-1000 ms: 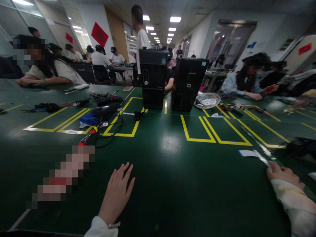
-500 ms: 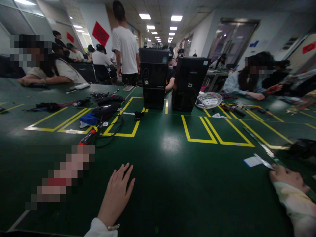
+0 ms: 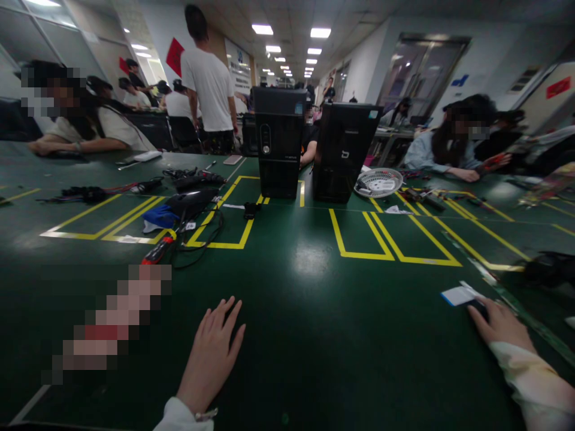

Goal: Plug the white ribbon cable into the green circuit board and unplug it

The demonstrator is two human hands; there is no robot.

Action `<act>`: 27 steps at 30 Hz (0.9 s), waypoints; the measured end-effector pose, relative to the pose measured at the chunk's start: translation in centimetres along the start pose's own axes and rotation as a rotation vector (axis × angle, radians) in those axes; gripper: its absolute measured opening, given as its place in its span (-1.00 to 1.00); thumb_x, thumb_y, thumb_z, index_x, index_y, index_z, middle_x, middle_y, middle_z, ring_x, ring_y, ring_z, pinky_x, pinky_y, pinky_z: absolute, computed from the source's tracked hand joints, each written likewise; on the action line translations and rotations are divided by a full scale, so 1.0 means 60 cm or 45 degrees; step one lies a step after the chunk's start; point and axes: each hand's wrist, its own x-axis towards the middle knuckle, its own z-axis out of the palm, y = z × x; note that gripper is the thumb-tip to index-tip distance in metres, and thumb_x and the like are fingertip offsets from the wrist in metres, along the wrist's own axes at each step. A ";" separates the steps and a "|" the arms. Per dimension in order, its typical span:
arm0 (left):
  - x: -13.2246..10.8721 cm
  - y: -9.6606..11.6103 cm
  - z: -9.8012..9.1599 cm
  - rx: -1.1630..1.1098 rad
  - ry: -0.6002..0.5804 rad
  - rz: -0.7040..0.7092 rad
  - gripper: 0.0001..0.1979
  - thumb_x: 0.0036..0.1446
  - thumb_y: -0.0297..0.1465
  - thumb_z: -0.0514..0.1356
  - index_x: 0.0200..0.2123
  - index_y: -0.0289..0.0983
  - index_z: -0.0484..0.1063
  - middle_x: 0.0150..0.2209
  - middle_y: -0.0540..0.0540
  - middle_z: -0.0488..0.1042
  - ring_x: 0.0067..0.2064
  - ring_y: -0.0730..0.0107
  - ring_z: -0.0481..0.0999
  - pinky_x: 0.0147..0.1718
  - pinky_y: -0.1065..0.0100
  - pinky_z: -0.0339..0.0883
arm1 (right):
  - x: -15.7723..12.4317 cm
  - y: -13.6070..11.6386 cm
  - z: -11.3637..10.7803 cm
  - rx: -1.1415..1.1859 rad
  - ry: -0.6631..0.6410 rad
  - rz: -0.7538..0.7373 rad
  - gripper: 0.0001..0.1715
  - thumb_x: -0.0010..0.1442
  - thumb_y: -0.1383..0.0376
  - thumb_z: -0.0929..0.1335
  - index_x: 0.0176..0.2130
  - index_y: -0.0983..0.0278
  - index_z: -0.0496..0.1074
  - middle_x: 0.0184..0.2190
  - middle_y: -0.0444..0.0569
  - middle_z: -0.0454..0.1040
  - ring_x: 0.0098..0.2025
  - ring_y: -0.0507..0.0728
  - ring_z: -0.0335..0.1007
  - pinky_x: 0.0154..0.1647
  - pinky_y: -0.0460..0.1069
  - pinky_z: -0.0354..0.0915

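My left hand [image 3: 213,347] lies on the green tabletop [image 3: 314,335] with its fingers stretched out and nothing in them. Over at the right, my right hand [image 3: 501,326] curls over a small dark rounded object [image 3: 478,308]; most of that object is hidden under the fingers, so its kind is unclear. Just beyond the fingertips rests a flat white piece with a blue edge [image 3: 458,295]. Whether it is joined to the dark object I cannot tell.
Two black computer towers [image 3: 279,143] stand at the far middle. A white basket [image 3: 378,182] sits right of them. Cables [image 3: 193,176], a blue cloth item [image 3: 159,218] and a red-and-black handled tool [image 3: 157,250] lie at the left. Yellow tape [image 3: 363,256] marks the table; people sit around.
My right hand has moved left from beside the table seam, and a dark object now shows under its fingers. My left hand has stayed put. A standing person shifted left in the background.
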 end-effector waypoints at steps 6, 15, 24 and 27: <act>-0.002 -0.001 0.001 -0.016 0.019 -0.004 -0.49 0.27 -0.18 -0.06 0.21 -0.27 0.21 0.23 -0.22 0.25 0.25 0.07 0.19 0.18 -0.06 0.10 | -0.043 -0.049 0.027 0.030 0.080 -0.191 -0.27 0.22 0.00 0.01 0.10 0.43 0.26 0.04 0.36 0.30 0.16 0.43 0.15 0.06 0.29 0.19; -0.001 -0.001 0.003 0.020 0.020 0.004 -0.49 0.27 -0.20 -0.08 0.20 -0.30 0.23 0.22 -0.23 0.26 0.25 0.08 0.20 0.18 -0.04 0.10 | -0.211 -0.300 0.049 0.069 0.177 -0.850 -0.43 0.31 0.07 0.09 0.17 0.25 0.24 0.19 0.14 0.19 0.23 0.31 0.07 0.14 0.32 0.14; -0.001 -0.001 0.006 0.048 0.046 0.024 -0.51 0.27 -0.23 -0.05 0.20 -0.30 0.22 0.22 -0.24 0.26 0.25 0.06 0.20 0.17 -0.04 0.11 | -0.357 -0.490 0.010 0.229 -0.160 -1.252 -0.37 0.30 0.13 0.18 0.30 0.16 0.03 0.34 0.06 -0.14 0.35 0.33 -0.28 0.25 0.35 -0.04; 0.000 -0.001 0.008 0.053 0.073 0.036 -0.51 0.26 -0.24 -0.05 0.19 -0.30 0.23 0.21 -0.24 0.27 0.25 0.08 0.19 0.18 -0.02 0.09 | -0.379 -0.515 -0.005 0.317 -0.324 -1.351 -0.35 0.31 0.10 0.16 0.32 0.14 -0.03 0.36 0.03 -0.25 0.36 0.31 -0.36 0.28 0.35 -0.13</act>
